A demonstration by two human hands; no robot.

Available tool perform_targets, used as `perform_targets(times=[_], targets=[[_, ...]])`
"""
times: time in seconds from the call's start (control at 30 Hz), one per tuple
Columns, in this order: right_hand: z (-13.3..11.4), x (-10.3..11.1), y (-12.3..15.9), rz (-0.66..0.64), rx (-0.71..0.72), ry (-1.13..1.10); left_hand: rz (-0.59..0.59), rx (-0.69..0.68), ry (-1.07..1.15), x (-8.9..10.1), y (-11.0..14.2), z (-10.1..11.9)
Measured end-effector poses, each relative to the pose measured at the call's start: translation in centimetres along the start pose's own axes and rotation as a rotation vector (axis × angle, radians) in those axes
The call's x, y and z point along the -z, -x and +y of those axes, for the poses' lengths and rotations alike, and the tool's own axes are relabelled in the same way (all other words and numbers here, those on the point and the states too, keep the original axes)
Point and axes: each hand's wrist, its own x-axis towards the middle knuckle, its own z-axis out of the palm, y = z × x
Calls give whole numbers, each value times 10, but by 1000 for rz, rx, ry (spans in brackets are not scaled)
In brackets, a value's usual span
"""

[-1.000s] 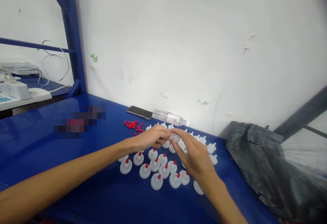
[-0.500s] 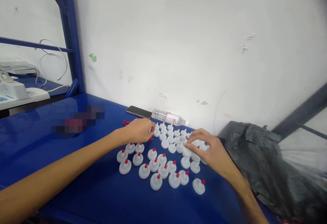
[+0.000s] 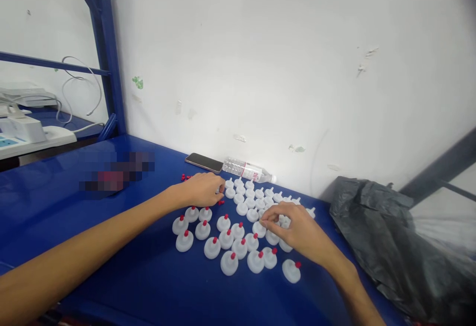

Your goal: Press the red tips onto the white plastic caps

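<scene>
My right hand (image 3: 288,224) pinches a white round cap with a thin spout (image 3: 259,229) by its top, low over the table. My left hand (image 3: 206,189) is closed with fingertips down among small red tips (image 3: 220,202); what is between its fingers is hidden. Several plain white spouted caps (image 3: 241,209) stand in a cluster between and behind the hands. Nearer to me are several white caps with red tips on their spouts (image 3: 229,263). More loose red tips (image 3: 184,177) lie behind my left hand.
A dark phone (image 3: 204,162) and a clear plastic bottle (image 3: 249,170) lie along the wall at the back of the blue table (image 3: 156,281). A black plastic bag (image 3: 375,227) is at the right. A blurred patch covers something at the left. A blue metal frame post (image 3: 107,48) rises beyond it.
My right hand has come slightly left and toward me, with a white cap now at its fingertips in front of the cluster. My left hand stays at the red tips.
</scene>
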Motion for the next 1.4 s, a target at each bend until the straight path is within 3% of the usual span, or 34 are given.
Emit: perform_targets(times=[0.23,0.43,0.5,0.73,0.97,1.1,1.4], targets=[[-7,4,2,58,0,-54,98,-19,-1,1,-3,0],[-24,3,1,-144,8,-114,149,-43,-1,4,1,8],[-25,0,0,-157,7,-110,156,-41,2,4,1,11],[-22,-4,1,81,-9,-287,309,-93,77,7,2,23],[-13,-31,-7,328,168,26,262,-358,87,4,17,45],[-11,-36,-8,393,316,116,247,-450,44,-8,20,53],[-15,-36,-7,471,325,141,297,-391,28,-11,17,53]])
